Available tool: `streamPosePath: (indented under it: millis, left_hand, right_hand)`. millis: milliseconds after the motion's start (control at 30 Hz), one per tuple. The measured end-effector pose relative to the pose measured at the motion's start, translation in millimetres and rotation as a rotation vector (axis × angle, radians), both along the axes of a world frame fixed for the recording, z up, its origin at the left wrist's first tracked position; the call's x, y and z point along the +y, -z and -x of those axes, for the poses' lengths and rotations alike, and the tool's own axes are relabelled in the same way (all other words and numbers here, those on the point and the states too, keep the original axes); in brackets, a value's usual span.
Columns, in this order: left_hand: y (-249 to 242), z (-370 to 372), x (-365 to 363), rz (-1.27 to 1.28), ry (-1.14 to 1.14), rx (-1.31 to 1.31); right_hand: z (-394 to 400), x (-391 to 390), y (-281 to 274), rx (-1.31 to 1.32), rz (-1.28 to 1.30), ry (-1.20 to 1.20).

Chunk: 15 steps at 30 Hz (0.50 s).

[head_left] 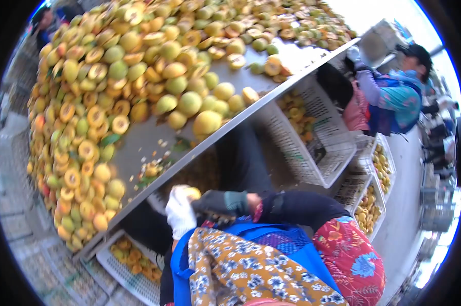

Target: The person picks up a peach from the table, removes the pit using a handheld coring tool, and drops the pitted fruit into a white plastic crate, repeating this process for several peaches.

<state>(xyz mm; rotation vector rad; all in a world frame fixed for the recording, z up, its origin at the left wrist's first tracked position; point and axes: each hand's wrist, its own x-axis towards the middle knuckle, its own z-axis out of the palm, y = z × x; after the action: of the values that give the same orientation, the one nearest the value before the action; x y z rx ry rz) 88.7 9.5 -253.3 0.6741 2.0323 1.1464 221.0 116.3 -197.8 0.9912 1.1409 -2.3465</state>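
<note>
Near the table edge, my left hand (180,211), in a white glove, is closed round a small yellow fruit (193,193). My right hand (212,203), in a dark grey glove, comes in from the right and meets the left at the fruit. Its fingers look closed, but blur hides what they grip. Beyond the metal table's raised rim (230,125) lies a large heap of whole and halved yellow-green fruit (95,115). Small scraps and a leaf lie near the rim.
White crates (312,171) of fruit stand below the table at right, with another crate (123,278) at lower left. A co-worker (393,97) in a dark cap stands at the upper right; another person (44,23) is at the upper left.
</note>
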Motion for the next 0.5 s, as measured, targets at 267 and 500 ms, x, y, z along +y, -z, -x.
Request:
streamPosePath:
  millis: [267, 500]
  left_hand:
    - [-47.4, 0.5, 0.6, 0.160, 0.132, 0.256]
    - [-28.8, 28.4, -20.1, 0.157, 0.592, 0.513]
  right_hand:
    - [-2.0, 2.8, -5.1, 0.045, -0.044, -0.132]
    - [-4.7, 3.7, -37.5, 0.099, -0.148, -0.197]
